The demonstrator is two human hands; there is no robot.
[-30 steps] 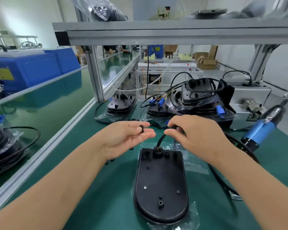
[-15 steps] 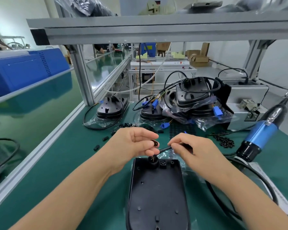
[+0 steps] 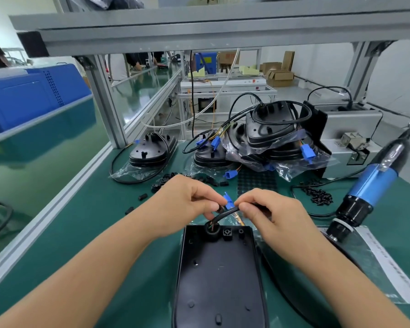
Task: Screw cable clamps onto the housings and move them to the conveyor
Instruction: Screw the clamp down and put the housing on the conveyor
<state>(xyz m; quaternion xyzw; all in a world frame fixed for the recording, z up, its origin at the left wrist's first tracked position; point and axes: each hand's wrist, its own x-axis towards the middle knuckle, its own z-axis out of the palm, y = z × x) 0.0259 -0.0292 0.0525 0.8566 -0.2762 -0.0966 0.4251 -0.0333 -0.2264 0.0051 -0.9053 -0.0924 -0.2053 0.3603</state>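
Note:
A black oval housing lies flat on the green mat in front of me, its black cable rising from a round port at its far end. My left hand pinches a small black cable clamp against the cable, just above the port. My right hand pinches the cable a little further along, to the right of the clamp. A blue connector shows between the two hands.
Several bagged housings with cables and blue connectors pile at the back of the bench. Loose black clamps and screws lie scattered behind my hands. A blue electric screwdriver hangs at right. The green conveyor runs along the left.
Both hands have closed together over the cable above the housing's port. The left hand brought the clamp against the cable. My view shifted closer and lower.

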